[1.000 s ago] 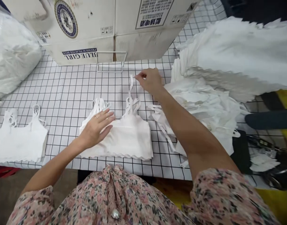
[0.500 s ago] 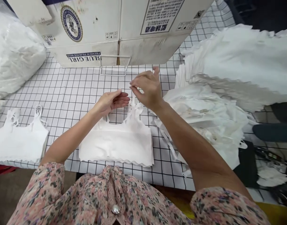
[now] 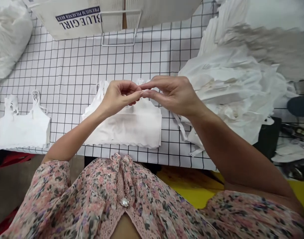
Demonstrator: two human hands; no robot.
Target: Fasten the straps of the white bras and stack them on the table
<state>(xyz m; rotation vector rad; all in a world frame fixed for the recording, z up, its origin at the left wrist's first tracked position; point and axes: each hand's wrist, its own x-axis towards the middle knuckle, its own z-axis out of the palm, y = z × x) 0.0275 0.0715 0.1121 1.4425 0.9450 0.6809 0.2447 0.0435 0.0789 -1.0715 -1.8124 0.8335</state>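
My left hand [image 3: 122, 96] and my right hand [image 3: 170, 93] meet fingertip to fingertip above a white camisole top [image 3: 127, 127]. Thumb and fingers of both are pinched together. Whatever lies between the fingertips is too small or hidden to make out. The camisole top lies flat, seemingly stacked on others, its scalloped hem towards me and its straps partly covered by my hands. To the left lies a second pile of white strappy tops [image 3: 24, 127].
A heap of loose white garments [image 3: 231, 89] lies right, with a stack of white fabric pieces [image 3: 261, 43] behind it. A cardboard box [image 3: 74, 26] and a white wire frame [image 3: 118, 45] stand at the back. A white bag [image 3: 10, 36] sits far left on the checked cloth [image 3: 74, 66].
My hands have come together, the right moving down towards the left, and both now pinch at the fingertips. The view has tilted down, so the box sits higher in the picture.
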